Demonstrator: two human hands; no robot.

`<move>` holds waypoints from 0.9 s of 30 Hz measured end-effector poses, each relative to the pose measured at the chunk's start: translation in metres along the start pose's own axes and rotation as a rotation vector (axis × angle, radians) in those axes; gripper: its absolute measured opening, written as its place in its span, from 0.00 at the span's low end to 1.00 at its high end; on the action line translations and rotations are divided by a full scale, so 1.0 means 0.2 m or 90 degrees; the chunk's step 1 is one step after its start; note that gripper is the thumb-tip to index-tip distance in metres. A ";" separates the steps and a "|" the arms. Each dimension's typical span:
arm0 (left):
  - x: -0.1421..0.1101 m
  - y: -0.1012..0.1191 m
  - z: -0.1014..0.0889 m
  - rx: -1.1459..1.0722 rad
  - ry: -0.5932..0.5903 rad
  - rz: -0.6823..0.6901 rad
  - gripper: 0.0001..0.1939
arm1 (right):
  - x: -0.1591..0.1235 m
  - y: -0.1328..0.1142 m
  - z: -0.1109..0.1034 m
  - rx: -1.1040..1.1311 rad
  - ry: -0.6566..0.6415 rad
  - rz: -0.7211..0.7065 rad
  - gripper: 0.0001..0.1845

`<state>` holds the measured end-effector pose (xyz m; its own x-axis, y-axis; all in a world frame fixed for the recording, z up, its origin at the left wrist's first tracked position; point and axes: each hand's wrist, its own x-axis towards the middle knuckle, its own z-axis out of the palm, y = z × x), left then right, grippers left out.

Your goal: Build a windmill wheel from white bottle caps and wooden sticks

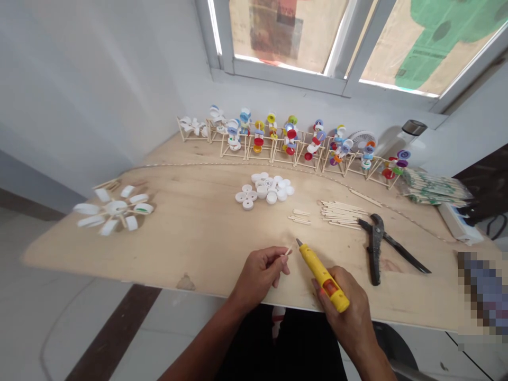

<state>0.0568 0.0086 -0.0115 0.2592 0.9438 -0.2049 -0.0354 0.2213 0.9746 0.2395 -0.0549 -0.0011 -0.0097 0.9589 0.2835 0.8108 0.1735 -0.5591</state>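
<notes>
The right hand (pixel 351 304) curls around a yellow glue gun (pixel 315 264). The left hand (pixel 257 272) pinches a short wooden stick (pixel 289 251) close to the gun's gray tip. Both are over a light brown wooden table (pixel 198 238), next to a white wall (pixel 119 63) with a window (pixel 286 32). The glue gun is long and round with a red-orange patch. The stick is thin and pale.

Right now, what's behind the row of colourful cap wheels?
A white fan and a silver-topped bottle at the right, then the wall. Cap wheels hide the fan's lower part, so its base can't be seen.
</notes>
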 end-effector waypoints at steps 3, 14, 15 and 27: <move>0.00 0.00 0.00 0.000 0.003 0.001 0.17 | 0.01 -0.03 -0.03 0.055 -0.007 0.019 0.08; 0.00 0.01 0.00 0.011 -0.001 0.007 0.17 | 0.00 -0.08 -0.06 0.189 -0.051 -0.045 0.03; 0.00 0.01 0.00 0.012 -0.001 0.007 0.17 | 0.00 -0.09 -0.08 0.180 -0.041 -0.049 0.04; -0.02 0.03 -0.01 0.027 0.031 0.007 0.15 | -0.01 -0.17 -0.25 0.079 0.008 -0.223 0.11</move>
<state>0.0545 0.0074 -0.0045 0.2110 0.9574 -0.1972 0.0035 0.2010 0.9796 0.2410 -0.0750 0.0565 -0.2662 0.8343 0.4828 0.6826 0.5168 -0.5167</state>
